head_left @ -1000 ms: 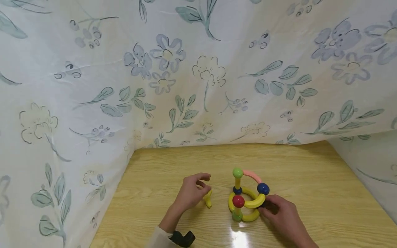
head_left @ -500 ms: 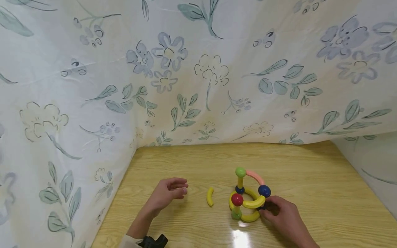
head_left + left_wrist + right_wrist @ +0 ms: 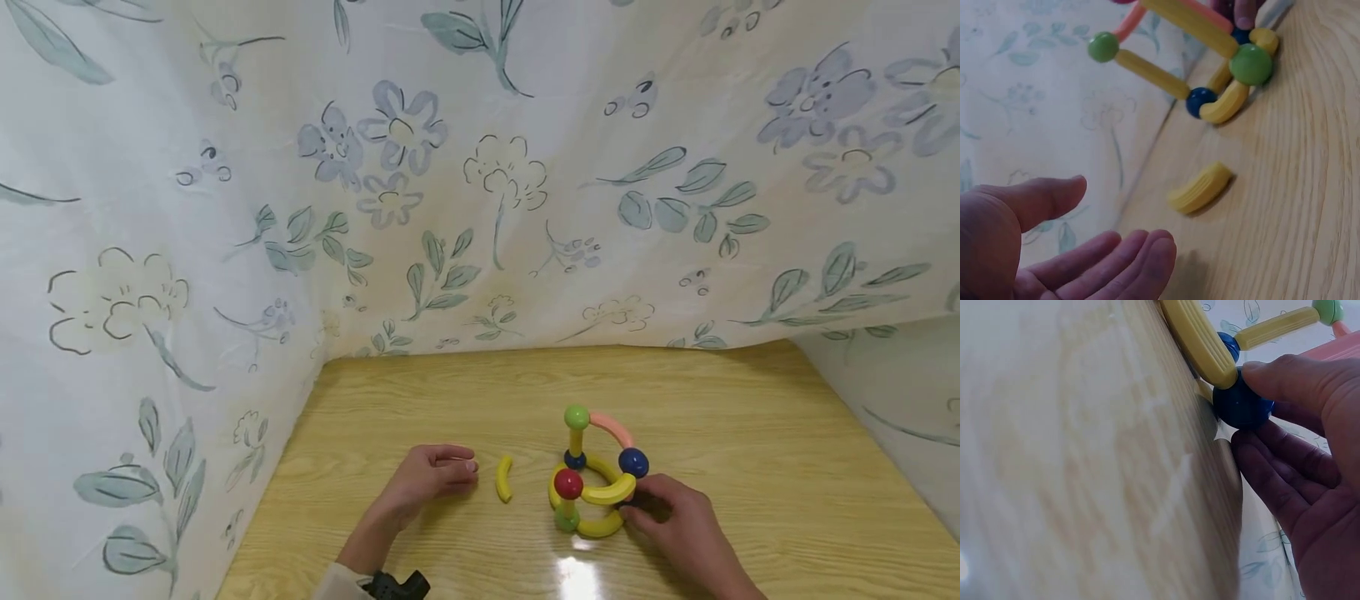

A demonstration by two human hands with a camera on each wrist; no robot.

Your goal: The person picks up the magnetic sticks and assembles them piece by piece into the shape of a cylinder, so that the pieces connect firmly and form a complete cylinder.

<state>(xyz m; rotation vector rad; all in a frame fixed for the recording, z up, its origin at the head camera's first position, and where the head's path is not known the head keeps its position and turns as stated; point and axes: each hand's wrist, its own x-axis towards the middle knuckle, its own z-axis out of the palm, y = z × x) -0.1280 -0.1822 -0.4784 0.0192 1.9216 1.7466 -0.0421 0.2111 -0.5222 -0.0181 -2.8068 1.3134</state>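
A magnetic ball-and-rod structure stands on the table. Curved yellow rods [image 3: 600,527] form its base ring, and upright yellow rods carry a red ball [image 3: 567,484] and a light green ball [image 3: 577,417]. A pink curved rod [image 3: 612,427] runs from the green ball to an upper blue ball [image 3: 633,462]. My right hand [image 3: 686,525] pinches a dark blue ball [image 3: 1241,407] at the base between thumb and fingers. To the left lies a loose curved yellow rod [image 3: 503,479], apart from the structure. Beside it my left hand [image 3: 427,482] holds nothing, fingers extended and thumb apart.
The wooden table [image 3: 420,392] reaches back to a floral cloth [image 3: 510,208]. More of this cloth hangs along the left and right sides. A black strap device [image 3: 397,586] sits at the left wrist.
My left hand has left the loose curved yellow rod, moved left, then come partly back toward it. The right hand stays at the structure's base.
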